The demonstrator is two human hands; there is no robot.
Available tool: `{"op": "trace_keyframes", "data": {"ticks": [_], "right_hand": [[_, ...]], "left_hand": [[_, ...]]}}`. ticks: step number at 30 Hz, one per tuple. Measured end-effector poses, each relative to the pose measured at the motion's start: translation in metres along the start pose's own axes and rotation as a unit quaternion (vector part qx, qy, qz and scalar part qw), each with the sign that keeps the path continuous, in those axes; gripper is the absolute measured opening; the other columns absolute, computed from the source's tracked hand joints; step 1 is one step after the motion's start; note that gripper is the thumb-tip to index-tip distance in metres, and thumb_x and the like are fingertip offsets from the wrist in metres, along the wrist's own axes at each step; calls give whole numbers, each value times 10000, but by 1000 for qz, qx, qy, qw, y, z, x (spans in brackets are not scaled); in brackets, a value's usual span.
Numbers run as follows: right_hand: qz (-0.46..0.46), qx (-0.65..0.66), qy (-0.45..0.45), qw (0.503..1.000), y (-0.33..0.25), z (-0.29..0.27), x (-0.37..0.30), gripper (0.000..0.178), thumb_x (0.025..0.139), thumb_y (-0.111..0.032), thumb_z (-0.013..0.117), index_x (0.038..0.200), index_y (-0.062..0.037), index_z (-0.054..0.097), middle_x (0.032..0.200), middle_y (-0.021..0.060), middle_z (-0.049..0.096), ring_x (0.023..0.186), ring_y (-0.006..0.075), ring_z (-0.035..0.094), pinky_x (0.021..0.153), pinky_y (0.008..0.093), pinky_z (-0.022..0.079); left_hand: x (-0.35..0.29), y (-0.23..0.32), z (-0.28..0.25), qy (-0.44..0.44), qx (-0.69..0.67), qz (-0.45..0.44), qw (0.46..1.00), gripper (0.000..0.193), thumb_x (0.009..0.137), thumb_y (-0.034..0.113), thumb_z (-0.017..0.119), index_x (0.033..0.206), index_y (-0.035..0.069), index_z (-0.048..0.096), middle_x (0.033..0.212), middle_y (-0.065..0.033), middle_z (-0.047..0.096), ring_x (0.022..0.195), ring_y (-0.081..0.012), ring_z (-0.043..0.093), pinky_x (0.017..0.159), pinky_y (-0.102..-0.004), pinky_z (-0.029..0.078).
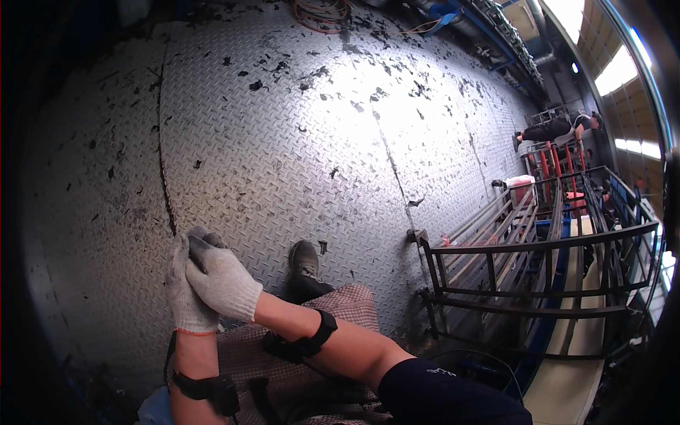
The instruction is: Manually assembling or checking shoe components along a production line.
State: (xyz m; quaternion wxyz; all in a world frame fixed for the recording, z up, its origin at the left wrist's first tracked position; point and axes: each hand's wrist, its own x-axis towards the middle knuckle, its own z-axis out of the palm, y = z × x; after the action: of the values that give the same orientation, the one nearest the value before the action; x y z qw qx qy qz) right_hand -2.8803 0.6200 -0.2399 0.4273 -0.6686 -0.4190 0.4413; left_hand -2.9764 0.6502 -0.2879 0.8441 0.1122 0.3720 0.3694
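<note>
In front of me at the lower left, both hands are brought together in whitish knit work gloves with grey, worn or coated fingertips. My left hand (185,301) points up, its palm side turned toward the other hand. Pressed against it from the right is my right hand (225,282), fingers closed and folded over the left fingers, with a dark grey thumb area on top. Whether anything small lies between the palms is hidden. Black straps with small boxes circle both forearms, above a checked apron (347,304).
Steel tread-plate floor (262,149) stretches ahead, strewn with black scraps (256,85). On the right stands a dark metal rack cart (538,248) beside a cream conveyor belt or slide (567,375). A coiled orange hose (322,15) lies far ahead. Another person (559,129) is at the far right.
</note>
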Motion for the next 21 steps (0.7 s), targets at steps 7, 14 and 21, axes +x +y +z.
{"op": "trace_keyframes", "data": {"ticks": [7,14,21], "right_hand": [[-15,-6,3,1000,8,2,1,377,966,-250,513,1146,73,588,1027,348,625,1016,517,598,874,508,485],[4,-2,-24,1000,3,-1,1,374,964,-232,510,1155,82,580,1057,350,619,1052,511,587,892,502,484],[-3,1,-17,1000,2,-2,1,382,964,-226,507,1176,86,572,1050,350,621,1051,507,594,905,497,480]], "left_hand": [[-1,1,4,10,-1,3,1000,379,1032,318,483,1241,24,602,1118,-121,663,983,-236,655,896,-368,535],[0,-1,-1,21,19,10,1000,371,1036,306,477,1253,29,596,1136,-113,657,1006,-225,651,910,-360,532],[1,-1,-3,23,17,17,999,367,1031,304,491,1252,30,595,1145,-108,653,1012,-222,647,911,-353,530]]}}
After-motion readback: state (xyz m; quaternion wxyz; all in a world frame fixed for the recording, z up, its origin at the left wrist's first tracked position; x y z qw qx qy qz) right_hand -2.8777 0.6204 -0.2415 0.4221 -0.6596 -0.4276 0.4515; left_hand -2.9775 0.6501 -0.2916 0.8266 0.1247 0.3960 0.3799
